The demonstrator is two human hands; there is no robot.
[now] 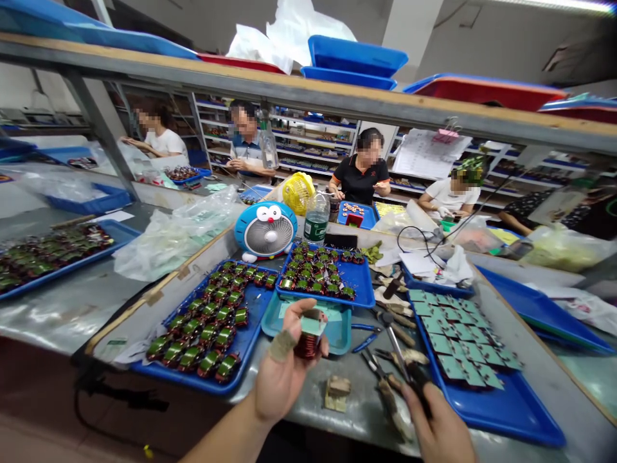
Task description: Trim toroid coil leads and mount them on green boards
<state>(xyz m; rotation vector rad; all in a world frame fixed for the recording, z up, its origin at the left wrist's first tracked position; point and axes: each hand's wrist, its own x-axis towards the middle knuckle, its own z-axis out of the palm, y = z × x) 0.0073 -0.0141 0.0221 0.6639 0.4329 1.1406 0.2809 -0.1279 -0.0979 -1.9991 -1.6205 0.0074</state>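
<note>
While my left hand (282,386) grips a small copper-wound transformer coil (307,347) against a bandaged thumb (281,345), I hold it just above a shallow teal tray (340,334). My right hand (438,427) is closed around a dark-handled tool (418,382) with a slim metal shaft (tweezers, perhaps; my fingers and the low angle hide much of it). The coil looks dense for its size, with a stiff winding and smooth green tape, so its body seems the safest place to hold, away from any fine wire ends. To the left, a blue tray (258,315) carries rows of similar coils (207,321); another blue tray (364,283) sits ahead. On the right, a third blue tray (511,411) holds green-topped parts (463,360). Pliers (373,366) lie by my right hand, and a round blue fan (265,235) stands beyond the trays.
</note>
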